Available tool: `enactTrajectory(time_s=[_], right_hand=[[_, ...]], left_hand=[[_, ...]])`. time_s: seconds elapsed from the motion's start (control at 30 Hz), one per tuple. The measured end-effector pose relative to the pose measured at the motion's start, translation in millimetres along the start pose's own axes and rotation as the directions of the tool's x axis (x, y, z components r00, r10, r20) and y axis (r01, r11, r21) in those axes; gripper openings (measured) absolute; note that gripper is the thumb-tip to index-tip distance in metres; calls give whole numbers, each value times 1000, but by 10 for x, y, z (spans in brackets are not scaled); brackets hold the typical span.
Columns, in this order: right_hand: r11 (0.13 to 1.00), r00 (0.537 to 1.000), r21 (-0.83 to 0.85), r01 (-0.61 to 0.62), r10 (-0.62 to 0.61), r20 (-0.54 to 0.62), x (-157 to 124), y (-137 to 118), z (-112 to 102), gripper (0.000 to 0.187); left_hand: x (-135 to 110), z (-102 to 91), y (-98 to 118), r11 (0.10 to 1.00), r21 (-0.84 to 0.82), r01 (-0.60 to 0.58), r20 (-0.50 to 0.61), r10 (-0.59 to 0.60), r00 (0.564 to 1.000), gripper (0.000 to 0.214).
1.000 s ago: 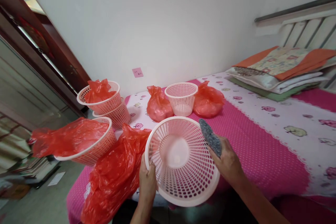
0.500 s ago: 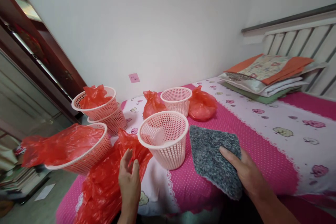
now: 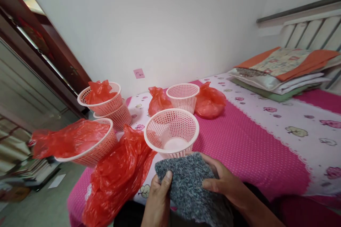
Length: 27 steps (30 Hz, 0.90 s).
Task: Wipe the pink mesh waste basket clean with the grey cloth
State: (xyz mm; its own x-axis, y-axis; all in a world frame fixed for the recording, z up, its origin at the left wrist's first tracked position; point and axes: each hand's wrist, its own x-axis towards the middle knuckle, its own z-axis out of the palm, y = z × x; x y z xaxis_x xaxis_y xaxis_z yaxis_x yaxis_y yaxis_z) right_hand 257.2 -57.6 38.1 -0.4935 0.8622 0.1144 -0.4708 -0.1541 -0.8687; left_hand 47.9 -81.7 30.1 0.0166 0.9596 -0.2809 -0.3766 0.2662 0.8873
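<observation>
A dark grey, fuzzy piece of cloth is held between both hands, low in the middle of the head view. My left hand grips its left edge, thumb on top. From the right side, my right hand holds it with the thumb across the face and the other fingers partly hidden behind. Just beyond the cloth stands a pink mesh basket, with a pale piece of something inside against its wall. To the left of my left hand lies a crumpled red plastic bag.
Behind is another pink basket between two red bags. At left, stacked baskets and a tilted basket hold red bags. Folded bedding lies at the back right of the bed, beside a wall.
My right hand has brought the cloth leftward, in front of the near basket. My left hand, open before, has moved right and taken hold of the cloth's left edge.
</observation>
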Motion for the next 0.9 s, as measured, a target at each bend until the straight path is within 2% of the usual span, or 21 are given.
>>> enactTrajectory(time_s=[0.1, 0.17, 0.27, 0.37, 0.47, 0.53, 0.63, 0.67, 0.7, 0.77, 0.9], right_hand=[[998, 1000, 60, 16, -17, 8, -7, 26, -78, 80], [998, 999, 58, 0, 2, -32, -23, 33, -95, 78], [1000, 984, 0, -5, 5, -181, -24, 47, -89, 73], [990, 945, -122, 72, -107, -309, 18, 103, -86, 60], [945, 882, -300, 129, -248, -402, 64, 212, -112, 45], [893, 819, -431, 128, -341, -462, 66, 282, -141, 42], [812, 713, -571, 121, -471, -519, 11, 317, -170, 42], [798, 692, -589, 124, -495, -526, -18, 304, -170, 41], [794, 689, -595, 126, -501, -523, -50, 282, -166, 39], [794, 715, -593, 134, -491, -497, -110, 221, -149, 35], [787, 807, -601, 135, -440, -395, -174, 124, -110, 40]], left_hand=[[15, -24, -10, 986, -168, 19, -13, -22, 1000, 63], [24, -44, -23, 968, -239, 76, -15, -81, 997, 59], [30, -90, -52, 950, -258, 174, 28, -172, 985, 57], [21, -125, -61, 945, -248, 213, 98, -194, 976, 57], [-1, -127, -27, 929, -256, 267, 192, -222, 956, 56], [-20, -120, 3, 915, -275, 296, 243, -232, 942, 54], [-46, -132, 22, 906, -321, 275, 257, -196, 946, 49], [-53, -145, 18, 907, -334, 256, 249, -177, 952, 48], [-60, -162, 11, 909, -343, 236, 238, -158, 958, 48], [-68, -204, -4, 921, -340, 189, 202, -124, 971, 47], [-64, -267, -2, 969, -221, 108, 107, -86, 991, 47]])
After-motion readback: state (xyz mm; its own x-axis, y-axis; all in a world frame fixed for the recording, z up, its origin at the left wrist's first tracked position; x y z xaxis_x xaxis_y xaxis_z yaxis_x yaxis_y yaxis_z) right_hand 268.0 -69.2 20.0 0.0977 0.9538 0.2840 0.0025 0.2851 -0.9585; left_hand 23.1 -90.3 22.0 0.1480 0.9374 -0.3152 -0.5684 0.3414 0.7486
